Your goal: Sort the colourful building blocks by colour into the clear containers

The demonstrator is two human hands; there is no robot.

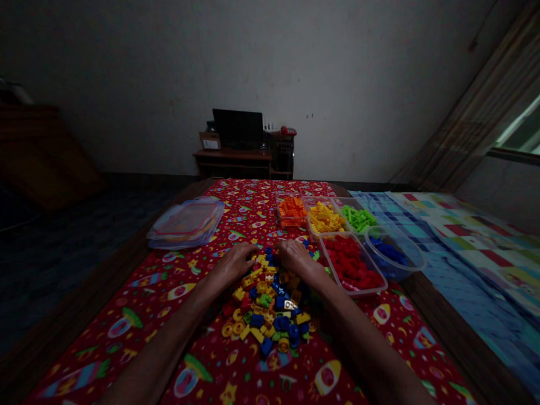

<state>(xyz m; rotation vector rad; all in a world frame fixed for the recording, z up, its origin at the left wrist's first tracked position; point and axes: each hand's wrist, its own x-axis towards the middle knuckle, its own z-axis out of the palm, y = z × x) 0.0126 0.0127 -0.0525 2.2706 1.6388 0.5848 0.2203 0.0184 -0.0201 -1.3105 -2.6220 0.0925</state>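
Observation:
A mixed pile of toy building bricks, mostly yellow and blue with some red and green, lies on the red printed tablecloth. At the pile's far left edge is my left hand, its thumb and fingers apart and touching or just above the bricks. My right hand reaches over the far right side of the pile, back upward. Its fingers bend down toward the bricks and their tips are hidden. Just right of it stands a clear tub of red bricks.
Beyond it are tubs of orange bricks, yellow bricks and green bricks. A round tub of blue bricks stands at the table's right edge. Stacked clear lids lie on the left. A bed adjoins on the right.

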